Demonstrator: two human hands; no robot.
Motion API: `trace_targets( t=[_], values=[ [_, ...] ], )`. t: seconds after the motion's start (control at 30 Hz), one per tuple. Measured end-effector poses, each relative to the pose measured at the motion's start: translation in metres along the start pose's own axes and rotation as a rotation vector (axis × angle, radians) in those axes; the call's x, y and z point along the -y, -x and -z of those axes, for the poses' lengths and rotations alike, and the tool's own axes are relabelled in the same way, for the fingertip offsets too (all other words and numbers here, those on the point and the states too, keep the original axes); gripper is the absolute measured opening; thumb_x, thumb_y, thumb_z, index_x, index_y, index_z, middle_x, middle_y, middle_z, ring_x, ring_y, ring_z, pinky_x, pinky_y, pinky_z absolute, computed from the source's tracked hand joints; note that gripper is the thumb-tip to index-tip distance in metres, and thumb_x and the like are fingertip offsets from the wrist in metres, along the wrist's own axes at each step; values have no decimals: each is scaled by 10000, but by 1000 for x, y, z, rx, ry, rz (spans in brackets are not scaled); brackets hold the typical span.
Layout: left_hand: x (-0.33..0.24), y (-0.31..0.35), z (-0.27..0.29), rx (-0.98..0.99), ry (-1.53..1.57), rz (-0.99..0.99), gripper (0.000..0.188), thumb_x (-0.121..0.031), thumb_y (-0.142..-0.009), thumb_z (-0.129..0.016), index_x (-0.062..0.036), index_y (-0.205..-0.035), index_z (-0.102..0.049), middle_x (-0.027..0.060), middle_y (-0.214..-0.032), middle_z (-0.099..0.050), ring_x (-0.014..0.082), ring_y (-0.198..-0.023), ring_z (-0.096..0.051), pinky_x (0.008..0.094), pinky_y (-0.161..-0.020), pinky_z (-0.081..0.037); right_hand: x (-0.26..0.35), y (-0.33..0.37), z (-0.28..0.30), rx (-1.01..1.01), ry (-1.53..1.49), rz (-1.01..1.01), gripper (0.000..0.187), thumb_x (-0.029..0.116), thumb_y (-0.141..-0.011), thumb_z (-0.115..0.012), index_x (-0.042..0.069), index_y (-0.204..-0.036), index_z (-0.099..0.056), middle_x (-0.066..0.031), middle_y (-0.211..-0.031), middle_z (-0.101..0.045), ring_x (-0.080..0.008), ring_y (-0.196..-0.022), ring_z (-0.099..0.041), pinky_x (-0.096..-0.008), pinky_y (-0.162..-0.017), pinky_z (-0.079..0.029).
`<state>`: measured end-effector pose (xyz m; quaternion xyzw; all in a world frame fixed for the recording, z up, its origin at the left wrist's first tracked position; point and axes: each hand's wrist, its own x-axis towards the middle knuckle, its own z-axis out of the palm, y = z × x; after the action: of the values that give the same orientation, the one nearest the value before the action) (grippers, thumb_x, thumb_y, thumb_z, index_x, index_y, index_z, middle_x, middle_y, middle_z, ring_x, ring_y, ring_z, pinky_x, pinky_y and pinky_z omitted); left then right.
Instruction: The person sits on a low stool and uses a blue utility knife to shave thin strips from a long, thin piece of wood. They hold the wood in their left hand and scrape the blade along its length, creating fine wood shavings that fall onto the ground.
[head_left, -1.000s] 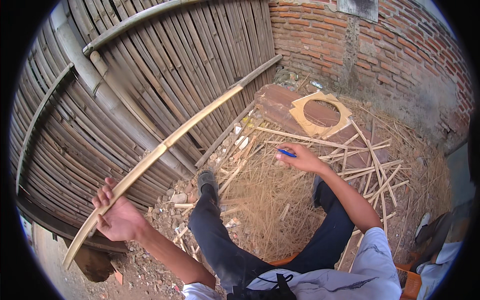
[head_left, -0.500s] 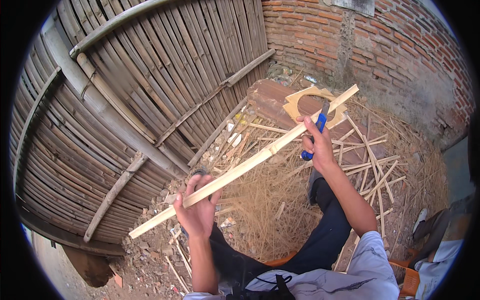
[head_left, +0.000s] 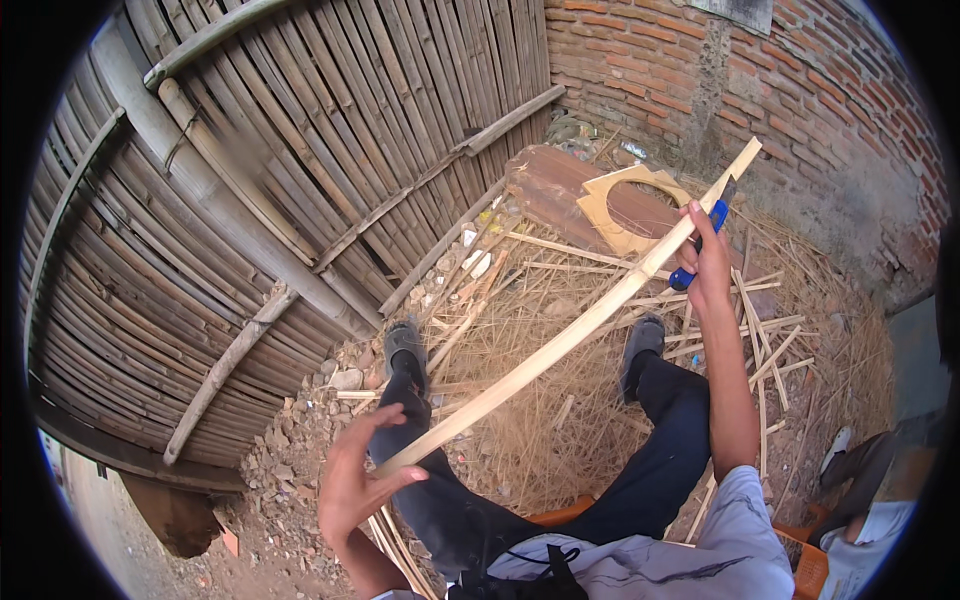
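Note:
A long pale bamboo strip point(head_left: 560, 345) slants across in front of me, its near end low at the left and its far end high at the right. My right hand point(head_left: 708, 265) is closed around the strip near its far end. The same hand grips a blue utility knife point(head_left: 718, 214), whose blade lies against the strip. At the near end, my left hand point(head_left: 358, 475) has its fingers and thumb spread apart. The strip's end rests at this hand, between thumb and fingers, without a closed grip.
A wooden piece with a round hole point(head_left: 612, 226) lies on a brown board point(head_left: 540, 190). Bamboo strips point(head_left: 765, 340) and shavings point(head_left: 520, 420) litter the ground between and beside my legs. A bamboo fence point(head_left: 400, 130) stands left, a brick wall point(head_left: 640, 70) behind. Another person's leg point(head_left: 850, 465) shows at right.
The strip and my right hand with the knife have moved up and to the right. My left hand has slid to the strip's near end and turned, its fingers still spread.

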<state>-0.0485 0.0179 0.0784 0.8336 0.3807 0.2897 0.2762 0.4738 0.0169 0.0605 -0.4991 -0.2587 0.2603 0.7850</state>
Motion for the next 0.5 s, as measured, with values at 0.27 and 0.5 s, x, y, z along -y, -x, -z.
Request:
trace_targets(
  t=[0.27, 0.5],
  values=[
    [10, 8, -57, 231, -40, 246, 395, -329, -890, -927, -11, -964, -704, 151, -654, -590, 276, -553, -570, 412, -574, -458, 23, 1, 1, -52, 238, 115, 491, 508, -1125, -580, 45, -1192, -729, 34, -705, -564, -17, -455, -293, -242, -445, -188],
    [-9, -9, -100, -3, 424, 250, 283, -218, -962, -866, 14, -1021, -714, 28, -652, -559, 97, -609, -500, 322, -568, -414, 4, 44, -18, 179, 513, 528, 407, 399, -1143, -529, 36, -1241, -685, 5, -746, -589, -89, -559, -448, -261, -543, -324]
  ],
)
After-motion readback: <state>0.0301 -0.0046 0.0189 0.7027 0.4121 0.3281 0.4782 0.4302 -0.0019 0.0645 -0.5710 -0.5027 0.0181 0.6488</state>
